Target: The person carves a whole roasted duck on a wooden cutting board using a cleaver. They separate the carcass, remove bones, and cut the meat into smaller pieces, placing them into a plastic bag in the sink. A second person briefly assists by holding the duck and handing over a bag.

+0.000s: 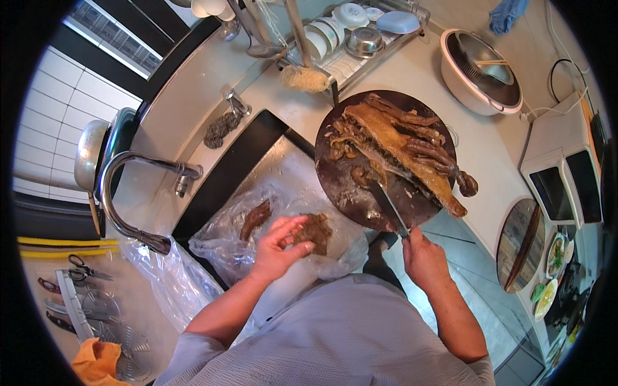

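My right hand (425, 258) grips the handle of a knife (390, 207), whose blade lies over the round dark cutting board (338, 198). On the board rests a large piece of browned poultry (386, 140), with its neck and feet to the right and loose scraps at its left. My left hand (281, 248), fingers spread and apparently empty, is above a clear plastic bag (217, 231) spread over the sink. A brown piece of meat (256, 219) lies in that bag, and another brown mass (316, 234) shows just right of my left fingers.
A curved faucet (135, 159) stands left of the sink (270, 154). Behind the board are a dish rack (381, 53) with bowls and a lidded basin (478, 72). A knife rack (75, 304) and scissors (82, 270) are at the left, plates of food (545, 299) at the right.
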The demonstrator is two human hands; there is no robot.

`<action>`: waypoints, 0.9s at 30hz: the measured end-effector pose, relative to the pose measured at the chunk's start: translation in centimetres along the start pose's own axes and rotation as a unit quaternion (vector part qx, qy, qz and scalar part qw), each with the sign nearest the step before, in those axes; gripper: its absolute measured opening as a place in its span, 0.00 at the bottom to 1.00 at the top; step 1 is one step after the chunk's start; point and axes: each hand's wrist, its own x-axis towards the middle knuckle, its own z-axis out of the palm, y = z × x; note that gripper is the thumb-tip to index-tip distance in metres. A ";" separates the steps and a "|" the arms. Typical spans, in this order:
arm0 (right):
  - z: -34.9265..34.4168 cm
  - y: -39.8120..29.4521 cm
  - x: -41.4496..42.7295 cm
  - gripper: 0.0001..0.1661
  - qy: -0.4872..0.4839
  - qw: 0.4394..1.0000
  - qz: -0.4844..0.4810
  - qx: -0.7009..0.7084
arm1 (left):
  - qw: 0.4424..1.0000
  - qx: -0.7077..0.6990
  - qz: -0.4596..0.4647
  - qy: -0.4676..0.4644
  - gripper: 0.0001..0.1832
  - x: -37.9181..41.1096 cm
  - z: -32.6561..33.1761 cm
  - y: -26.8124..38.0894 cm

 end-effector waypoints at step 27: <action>-2.0 -1.0 1.3 0.11 0.043 0.999 0.010 0.001 | 0.995 0.093 0.025 0.016 0.27 8.5 10.1 0.2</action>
